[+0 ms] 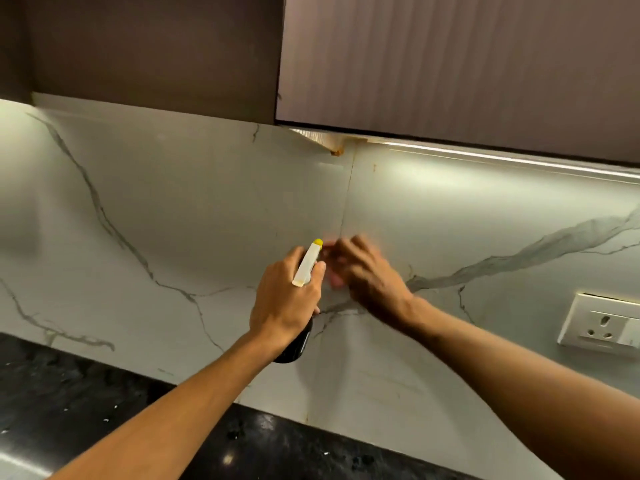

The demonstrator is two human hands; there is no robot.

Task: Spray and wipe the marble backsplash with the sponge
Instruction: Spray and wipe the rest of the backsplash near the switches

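Left hand (285,299) is wrapped tight around the neck of the spray bottle (303,299): fingers curled round the front, thumb side up, white trigger head sticking out above the knuckles with its yellow nozzle tip (317,242) aimed at the wall. Dark bottle body hangs below the palm, mostly hidden by the wrist. Right hand (369,273) is flat against the marble backsplash (173,209), fingers bent and smeared by motion blur, pressing down on something pinkish that shows at the fingertips (likely the sponge (335,275), too blurred to make out shape). Whether that hand actually grips it or only pushes on it, cannot tell. The two hands sit just beside each other, nozzle tip near the right fingertips, both right at the vertical seam (346,202) between two marble slabs. Both forearms come in from the bottom edge, bare, angled up toward the seam. Marble is white with grey veins running diagonally on either side. Below it, a black speckled countertop (86,386) with a few pale specks. Above, dark brown upper cabinets (450,64), ribbed front on the right one, with a lit strip light (502,157) under its edge throwing glare on the slab. White wall socket (601,323) set into the marble at far right, well apart from the hands.
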